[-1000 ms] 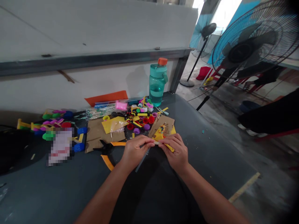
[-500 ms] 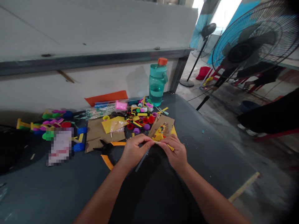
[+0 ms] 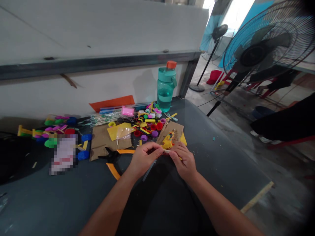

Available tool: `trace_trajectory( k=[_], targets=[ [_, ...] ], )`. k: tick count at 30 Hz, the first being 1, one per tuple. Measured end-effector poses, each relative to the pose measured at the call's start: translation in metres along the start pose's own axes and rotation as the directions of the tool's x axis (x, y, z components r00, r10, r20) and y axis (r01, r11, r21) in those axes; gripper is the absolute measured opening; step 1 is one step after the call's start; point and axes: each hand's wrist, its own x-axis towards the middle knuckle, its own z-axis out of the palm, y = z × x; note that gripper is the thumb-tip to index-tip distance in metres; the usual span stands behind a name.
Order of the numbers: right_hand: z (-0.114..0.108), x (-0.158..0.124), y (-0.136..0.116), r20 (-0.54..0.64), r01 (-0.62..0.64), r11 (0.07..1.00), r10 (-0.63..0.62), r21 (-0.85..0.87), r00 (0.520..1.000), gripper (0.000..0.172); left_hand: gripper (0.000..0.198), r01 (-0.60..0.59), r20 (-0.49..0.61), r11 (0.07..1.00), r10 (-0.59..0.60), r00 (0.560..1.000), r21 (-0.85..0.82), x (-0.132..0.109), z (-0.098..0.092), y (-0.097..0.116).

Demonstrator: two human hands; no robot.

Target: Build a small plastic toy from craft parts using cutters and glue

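Note:
My left hand [image 3: 144,159] pinches one end of a thin pale stick [image 3: 166,151] between thumb and fingers. The other end is pinched by my right hand [image 3: 184,163], so the stick lies level between them. Just beyond my right hand is a yellow glue gun [image 3: 168,141] on cardboard, partly hidden by the fingers. Below my left hand a clear narrow strip [image 3: 148,173] slants down; whether the hand touches it I cannot tell. Pliers [image 3: 113,156] with orange handles lie open, left of my left hand.
Several coloured bottle caps [image 3: 154,133] and cutters lie behind my hands. Cardboard [image 3: 98,141], a teal water bottle [image 3: 164,88] and a bundle of wrapped sticks [image 3: 105,118] stand or lie further back. Wheeled pieces [image 3: 59,126] are at left. A large fan [image 3: 256,55] stands right.
My right hand has shifted slightly, and its fingers now hide more of the yellow piece beside them. Both hands still hold the stick in nearly the same place.

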Motion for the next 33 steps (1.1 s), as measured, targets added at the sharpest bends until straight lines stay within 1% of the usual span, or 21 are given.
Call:
trace_trajectory(
  k=[3, 8, 13, 16, 20, 27, 31, 33],
  targets=[
    [0.0014, -0.0003, 0.0023, -0.005, 0.005, 1.0, -0.005, 0.026, 1.0, 0.025, 0.017, -0.012, -0.018, 1.0, 0.012, 1.0, 0.013, -0.0001, 0.0006, -0.0005],
    [0.0008, -0.001, 0.0049, -0.062, 0.011, 0.991, -0.003, 0.132, 0.998, 0.029, 0.018, 0.01, -0.041, 1.0, -0.01, 0.999, -0.003, 0.0007, 0.0005, 0.0009],
    [-0.0026, -0.001, -0.0004, -0.126, -0.06, 0.984, 0.081, 0.168, 0.989, 0.025, 0.019, 0.018, -0.112, 1.0, -0.017, 0.994, 0.008, 0.0018, -0.0002, 0.0019],
    [-0.0033, -0.0013, -0.002, -0.196, -0.097, 0.979, 0.132, 0.18, 0.972, 0.025, 0.019, 0.019, -0.141, 0.999, -0.014, 0.99, 0.028, 0.0033, -0.0016, -0.0007],
    [-0.0038, -0.0024, 0.0013, -0.263, -0.135, 0.978, 0.174, 0.16, 0.949, 0.02, 0.019, 0.005, -0.188, 0.999, 0.002, 0.982, 0.039, 0.0052, -0.003, -0.0037],
    [-0.0062, -0.0031, 0.0047, -0.297, -0.095, 0.991, 0.119, 0.093, 0.947, 0.012, 0.018, 0.006, -0.205, 0.994, 0.016, 0.979, 0.106, 0.0054, -0.0042, -0.0054],
    [-0.0051, -0.0028, 0.0029, -0.296, -0.097, 0.993, 0.114, 0.07, 0.948, 0.013, 0.018, 0.015, -0.197, 0.992, 0.011, 0.98, 0.129, 0.0055, -0.0041, -0.0052],
    [-0.0041, -0.0034, 0.0025, -0.286, -0.126, 0.989, 0.144, 0.08, 0.947, 0.016, 0.019, 0.017, -0.189, 0.99, 0.01, 0.982, 0.14, 0.0051, -0.0036, -0.0046]
  ],
)
